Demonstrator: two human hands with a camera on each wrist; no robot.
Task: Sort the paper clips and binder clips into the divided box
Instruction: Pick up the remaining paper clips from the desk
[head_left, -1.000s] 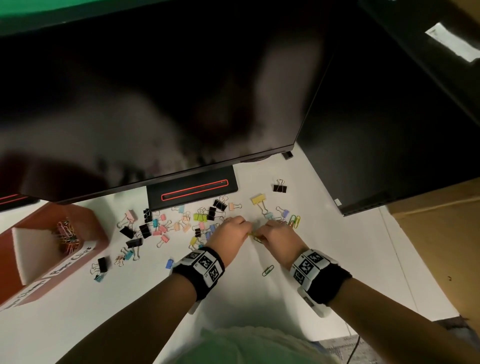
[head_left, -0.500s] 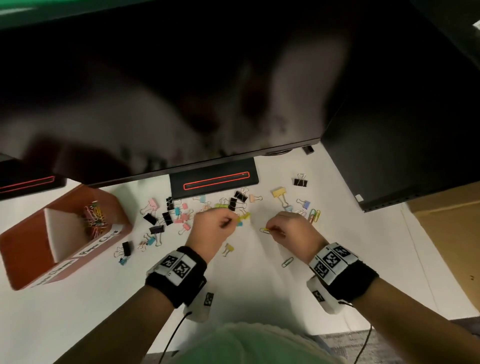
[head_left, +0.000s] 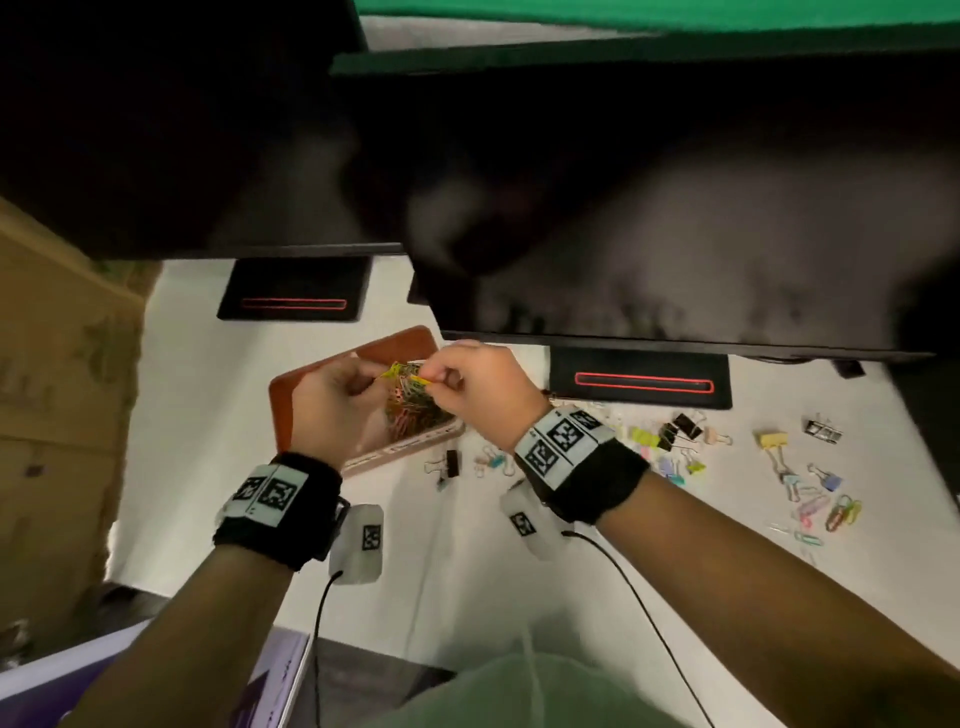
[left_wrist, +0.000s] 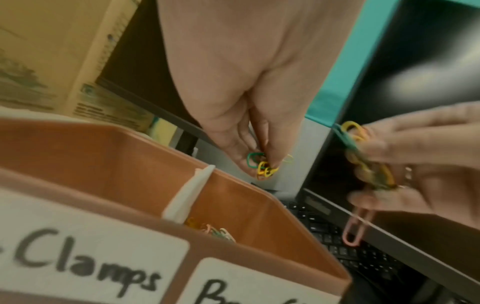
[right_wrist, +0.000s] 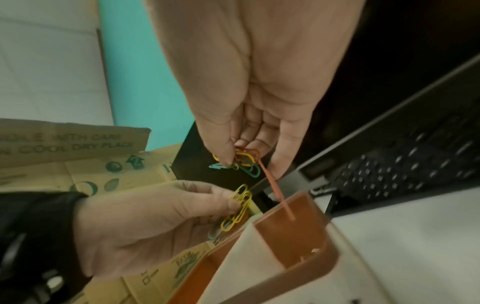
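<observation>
The brown divided box (head_left: 405, 340) stands on the white table, with a white divider (left_wrist: 188, 197) and a label reading "Clamps". Several coloured paper clips (left_wrist: 210, 228) lie in its right compartment. My left hand (head_left: 382, 376) hovers above the box and pinches a small bunch of yellow and green paper clips (left_wrist: 262, 166). Just to its right, my right hand (head_left: 434, 376) pinches another bunch of clips (right_wrist: 242, 160), from which an orange clip (right_wrist: 275, 195) dangles over the box (right_wrist: 293, 232). Loose binder clips (head_left: 675, 431) and paper clips (head_left: 841, 512) lie scattered to the right.
Two dark monitors overhang the table's far side, on black stand bases (head_left: 293, 291) (head_left: 641, 376). A cardboard carton (head_left: 52, 389) stands at the left edge. A black keyboard (left_wrist: 337, 236) lies behind the box. Wrist cables trail toward my body.
Both hands left the clip pile and travelled left to above the box, each carrying paper clips. The head view swung left with them.
</observation>
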